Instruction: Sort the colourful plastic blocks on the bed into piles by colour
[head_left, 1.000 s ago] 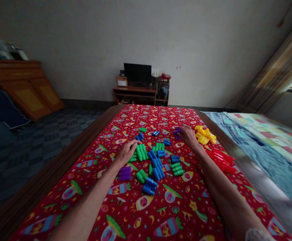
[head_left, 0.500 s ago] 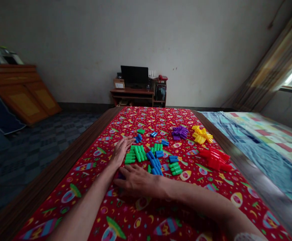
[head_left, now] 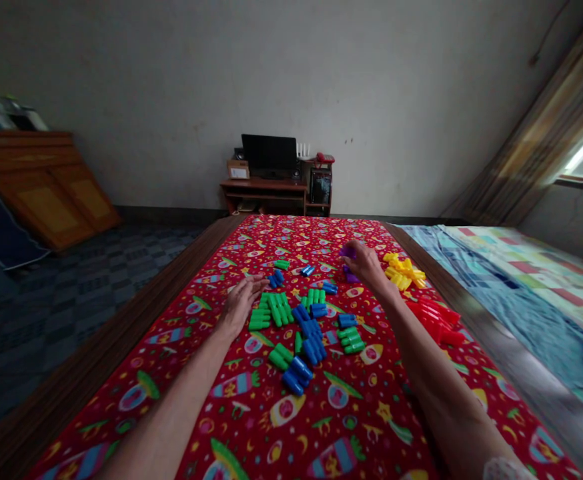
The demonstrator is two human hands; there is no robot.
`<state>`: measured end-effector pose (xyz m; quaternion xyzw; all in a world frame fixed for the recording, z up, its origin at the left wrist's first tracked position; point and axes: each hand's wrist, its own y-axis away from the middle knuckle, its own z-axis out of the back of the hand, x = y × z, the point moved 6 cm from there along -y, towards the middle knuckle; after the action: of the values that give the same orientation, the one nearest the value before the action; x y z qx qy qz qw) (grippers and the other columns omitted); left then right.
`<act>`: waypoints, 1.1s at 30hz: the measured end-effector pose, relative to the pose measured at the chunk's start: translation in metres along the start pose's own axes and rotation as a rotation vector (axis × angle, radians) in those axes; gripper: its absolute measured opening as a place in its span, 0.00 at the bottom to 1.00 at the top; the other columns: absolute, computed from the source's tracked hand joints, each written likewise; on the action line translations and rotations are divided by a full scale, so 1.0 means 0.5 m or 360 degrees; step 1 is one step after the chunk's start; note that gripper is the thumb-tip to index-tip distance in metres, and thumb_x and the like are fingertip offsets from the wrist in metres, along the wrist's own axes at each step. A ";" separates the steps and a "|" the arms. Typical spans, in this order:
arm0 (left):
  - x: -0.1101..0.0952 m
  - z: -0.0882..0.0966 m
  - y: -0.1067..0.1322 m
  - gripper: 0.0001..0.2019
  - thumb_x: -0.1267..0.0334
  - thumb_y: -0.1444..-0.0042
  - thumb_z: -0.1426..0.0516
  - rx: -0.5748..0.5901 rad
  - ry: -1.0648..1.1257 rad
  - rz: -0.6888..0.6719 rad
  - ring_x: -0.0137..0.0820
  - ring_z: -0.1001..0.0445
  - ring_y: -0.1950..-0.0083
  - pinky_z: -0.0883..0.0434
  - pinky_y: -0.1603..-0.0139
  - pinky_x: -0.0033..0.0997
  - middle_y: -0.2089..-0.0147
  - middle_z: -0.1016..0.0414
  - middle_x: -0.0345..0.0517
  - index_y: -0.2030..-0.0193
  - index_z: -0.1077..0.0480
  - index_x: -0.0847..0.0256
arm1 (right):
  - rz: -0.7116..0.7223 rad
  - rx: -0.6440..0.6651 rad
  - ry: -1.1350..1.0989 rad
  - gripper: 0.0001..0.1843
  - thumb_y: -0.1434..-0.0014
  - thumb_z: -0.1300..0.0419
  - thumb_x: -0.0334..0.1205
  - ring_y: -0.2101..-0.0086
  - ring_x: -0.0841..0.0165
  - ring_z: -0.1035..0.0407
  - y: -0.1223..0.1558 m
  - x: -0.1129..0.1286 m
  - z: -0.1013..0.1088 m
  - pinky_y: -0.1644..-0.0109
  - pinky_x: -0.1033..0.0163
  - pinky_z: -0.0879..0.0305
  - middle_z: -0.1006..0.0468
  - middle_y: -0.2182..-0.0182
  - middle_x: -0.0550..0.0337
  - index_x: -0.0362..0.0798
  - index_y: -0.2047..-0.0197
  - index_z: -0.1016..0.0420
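Curled over purple blocks point(head_left: 351, 275) with the right hand point(head_left: 366, 263), impossible to tell whether pinching any. In the head view, close beside yellow blocks point(head_left: 405, 272), blocking an edge of the red blocks point(head_left: 436, 321) with the forearm point(head_left: 429, 363). Resting the left hand point(head_left: 240, 305), loosely spread, beside green blocks point(head_left: 280, 309) and blue blocks point(head_left: 276, 279).

Past the open near cloth point(head_left: 251, 427), blocks point(head_left: 314, 349) obstruct.

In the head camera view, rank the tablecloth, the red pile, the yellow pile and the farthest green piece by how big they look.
1. Tablecloth
2. Red pile, helped by being nearer than the yellow
3. Yellow pile
4. Farthest green piece
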<state>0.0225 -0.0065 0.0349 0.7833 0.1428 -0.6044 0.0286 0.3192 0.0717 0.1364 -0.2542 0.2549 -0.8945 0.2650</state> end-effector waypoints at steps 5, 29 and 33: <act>-0.003 -0.001 0.001 0.17 0.52 0.51 0.39 0.0029 -0.0060 -0.0028 0.43 0.23 0.48 0.30 0.43 0.48 0.58 0.19 0.53 0.59 0.30 0.63 | -0.0244 0.0122 0.0217 0.08 0.43 0.42 0.32 0.65 0.64 0.27 0.020 -0.106 -0.028 0.62 0.64 0.37 0.20 0.66 0.51 0.44 0.60 0.24; -0.003 0.005 0.000 0.16 0.56 0.49 0.41 -0.0067 -0.0020 -0.0089 0.41 0.33 0.36 0.38 0.34 0.46 0.42 0.26 0.54 0.55 0.29 0.61 | 0.0098 0.0626 -0.0757 0.29 0.29 0.65 0.52 0.45 0.62 0.32 0.050 0.131 -0.226 0.41 0.54 0.38 0.24 0.47 0.52 0.49 0.40 0.32; -0.003 0.008 -0.002 0.17 0.56 0.48 0.42 -0.0076 -0.0028 -0.0152 0.40 0.33 0.35 0.38 0.33 0.44 0.42 0.26 0.54 0.53 0.29 0.61 | 0.0168 0.0487 -0.0626 0.29 0.29 0.64 0.51 0.53 0.63 0.28 -0.040 0.158 -0.232 0.47 0.57 0.35 0.23 0.55 0.49 0.45 0.46 0.28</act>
<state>0.0182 -0.0067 0.0355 0.7694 0.1941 -0.6083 0.0196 0.1864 0.0759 0.0876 -0.3666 0.0732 -0.8410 0.3912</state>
